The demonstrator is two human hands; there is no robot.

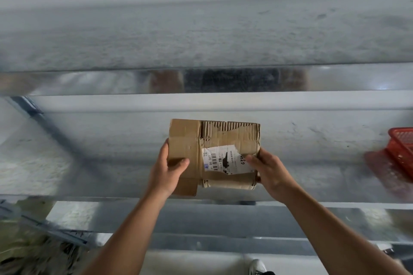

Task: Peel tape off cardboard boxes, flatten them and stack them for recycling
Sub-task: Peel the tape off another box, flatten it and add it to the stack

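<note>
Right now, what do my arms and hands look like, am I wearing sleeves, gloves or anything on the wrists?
Both forearms are bare as far as the picture shows: no sleeves in view. The left hand and right hand have no gloves, and no watch, bracelet or rings show. The nails that show on the fingers look short and unpainted.

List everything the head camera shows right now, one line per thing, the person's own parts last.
cardboard box: one, brown, torn at its top edge, held over the metal shelf at centre
shipping label: one, white with black print, torn, on the box's facing side
basket: one, red, right edge of the shelf, cut off by the frame
metal shelf: one, silver-grey, across the middle
shoe: one, white, bottom edge
left hand: gripping the box's left side
right hand: gripping the box's right side, thumb on the label
</note>
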